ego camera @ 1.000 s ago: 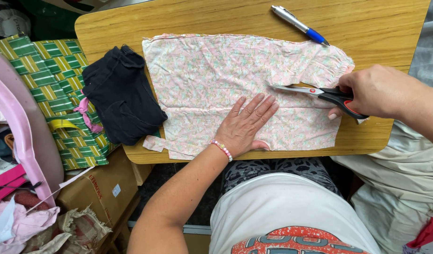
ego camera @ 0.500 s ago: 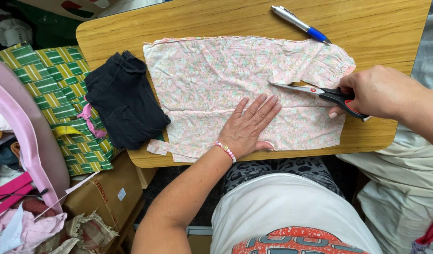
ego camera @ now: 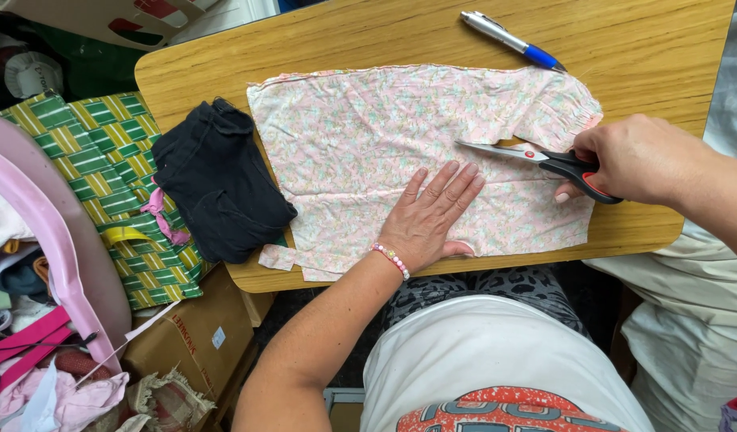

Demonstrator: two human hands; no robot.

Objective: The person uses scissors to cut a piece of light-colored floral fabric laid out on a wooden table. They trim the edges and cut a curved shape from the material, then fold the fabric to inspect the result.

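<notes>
A pink floral fabric piece (ego camera: 368,136) lies spread flat on a wooden table (ego camera: 648,56). My left hand (ego camera: 430,218) presses flat on the fabric near its front edge, fingers spread, a bead bracelet on the wrist. My right hand (ego camera: 636,160) grips scissors (ego camera: 544,160) with black and red handles. The blades lie over the fabric's right part, pointing left toward my left fingertips.
A folded black garment (ego camera: 220,192) sits at the table's left edge. A silver and blue pen (ego camera: 508,38) lies at the back. A green checked bag (ego camera: 104,176), cardboard boxes (ego camera: 192,344) and piled clothes (ego camera: 32,352) stand on the left. Pale cloth (ego camera: 696,336) hangs on the right.
The view has shifted slightly. Both hands stay in nearly the same place on the fabric, the scissors still held at its right part.
</notes>
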